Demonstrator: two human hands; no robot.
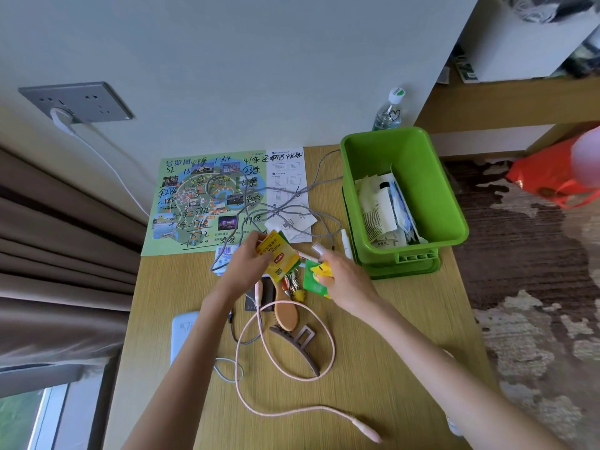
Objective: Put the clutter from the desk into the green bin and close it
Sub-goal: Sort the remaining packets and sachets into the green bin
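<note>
The green bin (431, 177) stands open at the desk's right back, with white packets and a tube inside; its lid lies under it. My left hand (250, 258) grips yellow tea packets (281, 258) above the desk's middle. Just left of the bin, my right hand (341, 274) holds a green and yellow packet (316, 279). Below my hands lie a wooden hairbrush (286, 311), keys (293, 285), a brown hair claw (300, 341) and a pink cable (292, 378). A grey cable (292, 206) sprawls over a green map sheet (207, 203).
A water bottle (389, 112) stands behind the bin against the wall. A white power bank (181, 332) lies at the desk's left edge, curtains beside it. A wall socket (78, 102) with a white plug is at upper left. An orange bag (552, 180) sits on the carpet.
</note>
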